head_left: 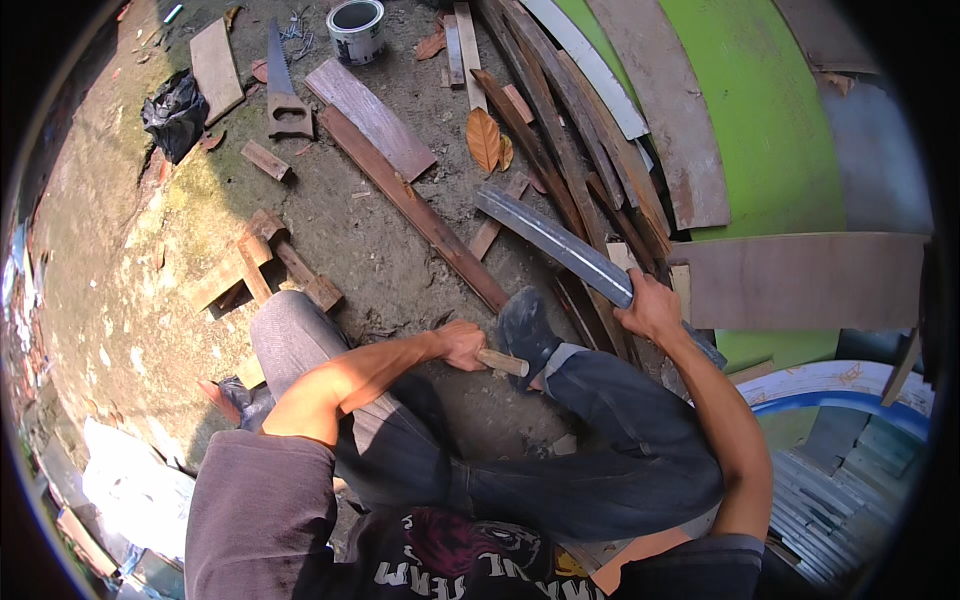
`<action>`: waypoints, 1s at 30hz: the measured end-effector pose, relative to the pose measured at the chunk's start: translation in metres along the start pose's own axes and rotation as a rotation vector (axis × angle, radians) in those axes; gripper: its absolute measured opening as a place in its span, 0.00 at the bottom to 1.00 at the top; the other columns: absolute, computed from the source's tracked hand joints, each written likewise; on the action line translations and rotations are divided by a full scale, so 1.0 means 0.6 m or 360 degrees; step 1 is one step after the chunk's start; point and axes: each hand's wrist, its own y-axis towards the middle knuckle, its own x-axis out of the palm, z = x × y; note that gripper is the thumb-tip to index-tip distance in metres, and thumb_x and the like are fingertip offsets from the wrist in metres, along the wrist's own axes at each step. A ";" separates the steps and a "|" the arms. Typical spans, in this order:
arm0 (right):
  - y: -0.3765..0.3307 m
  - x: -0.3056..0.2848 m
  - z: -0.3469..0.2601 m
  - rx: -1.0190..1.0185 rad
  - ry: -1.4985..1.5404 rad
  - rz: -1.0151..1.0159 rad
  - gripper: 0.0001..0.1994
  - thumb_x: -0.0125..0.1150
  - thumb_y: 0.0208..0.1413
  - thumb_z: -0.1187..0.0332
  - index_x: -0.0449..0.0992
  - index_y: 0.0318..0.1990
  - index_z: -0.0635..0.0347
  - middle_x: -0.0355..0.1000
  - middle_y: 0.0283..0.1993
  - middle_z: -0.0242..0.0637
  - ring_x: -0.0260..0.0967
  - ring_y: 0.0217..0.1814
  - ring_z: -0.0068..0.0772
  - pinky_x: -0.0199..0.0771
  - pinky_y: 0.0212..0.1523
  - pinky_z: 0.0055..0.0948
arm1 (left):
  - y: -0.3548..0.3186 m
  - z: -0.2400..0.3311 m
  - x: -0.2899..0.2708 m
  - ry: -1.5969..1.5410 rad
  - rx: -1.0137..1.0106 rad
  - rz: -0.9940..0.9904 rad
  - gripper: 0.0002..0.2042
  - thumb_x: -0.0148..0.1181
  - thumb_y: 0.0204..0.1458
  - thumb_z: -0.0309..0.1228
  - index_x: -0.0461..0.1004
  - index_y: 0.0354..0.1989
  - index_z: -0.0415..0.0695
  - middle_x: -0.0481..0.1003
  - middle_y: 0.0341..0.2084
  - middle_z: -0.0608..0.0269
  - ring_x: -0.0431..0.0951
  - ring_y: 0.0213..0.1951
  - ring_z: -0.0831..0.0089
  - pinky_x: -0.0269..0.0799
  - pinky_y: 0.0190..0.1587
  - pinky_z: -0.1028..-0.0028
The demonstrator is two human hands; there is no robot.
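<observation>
My left hand [460, 346] is closed around a round wooden handle [504, 362] in front of my bent knees. The handle's end sticks out to the right; whatever sits at its other end is hidden. My right hand [652, 306] grips a long grey bar [555, 243] with a pale shiny streak along it. That bar slants up to the far left, above my dark shoe [530, 328], and a part shows past my hand. Beyond the shoe a reddish-brown wooden strip [410, 205] lies on the ground beside a wider weathered board [372, 118].
A handsaw [286, 90], a paint can [356, 32] and a black plastic bag [175, 113] stand or lie far left. Nailed wood pieces [262, 258] rest left of my knee. Stacked long planks [560, 110] and green panels [750, 120] fill the right side.
</observation>
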 end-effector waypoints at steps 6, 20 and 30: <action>0.017 0.021 0.000 -0.0012 0.0087 0.0068 0.29 0.68 0.40 0.54 0.68 0.48 0.58 0.76 0.42 0.53 0.76 0.44 0.58 0.74 0.43 0.53 | 0.018 0.072 -0.056 -0.0188 0.0534 0.0708 0.11 0.63 0.37 0.39 0.77 0.19 0.43 0.75 0.18 0.50 0.77 0.26 0.49 0.71 0.30 0.56; 0.052 0.107 0.048 0.0103 0.0467 0.0139 0.36 0.67 0.49 0.45 0.65 0.53 0.68 0.71 0.49 0.62 0.70 0.53 0.61 0.68 0.54 0.51 | -0.049 0.048 -0.243 -0.1278 0.0025 0.1747 0.16 0.65 0.52 0.32 0.66 0.16 0.44 0.66 0.12 0.70 0.67 0.17 0.79 0.61 0.21 0.74; 0.114 0.170 -0.039 -0.0080 -0.0152 0.0665 0.37 0.62 0.53 0.62 0.56 0.69 0.62 0.63 0.54 0.50 0.61 0.61 0.52 0.68 0.53 0.50 | -0.112 0.001 -0.343 -0.1954 0.0331 0.2360 0.18 0.62 0.54 0.33 0.62 0.15 0.46 0.62 0.10 0.70 0.63 0.13 0.78 0.63 0.19 0.74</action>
